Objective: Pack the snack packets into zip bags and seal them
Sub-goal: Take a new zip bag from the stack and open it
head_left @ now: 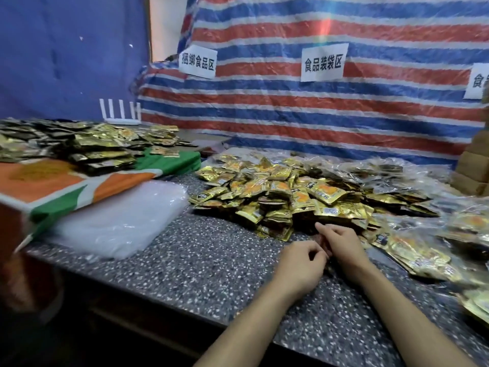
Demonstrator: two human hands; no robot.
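Snack packets (291, 197) in gold foil lie heaped at the centre of a speckled counter (211, 260), the heap's near edge just at twelve o'clock from a person's two hands. The left hand (301, 263) has its fingers curled and pinches a small dark item (324, 245), too blurred to identify. The right hand (342, 243) touches the left at its two o'clock; its index finger points out toward the heap while its other fingers curl on the same dark item.

A flat stack of clear zip bags (124, 221) lies at nine o'clock from the hands, its far edge tucked under an orange, white and green carton (66, 186). A second spread of packets (79, 144), gold and black, covers the counter at ten o'clock. Clear bags already filled with packets (418, 250) lie at three o'clock, spreading toward the frame's right edge.

A red, white and blue striped tarpaulin (291, 115) hangs behind the counter at twelve o'clock with paper signs (323, 62) stuck on it. A white router (120, 112) stands at eleven o'clock, and brown cartons (473, 170) are stacked at two o'clock.
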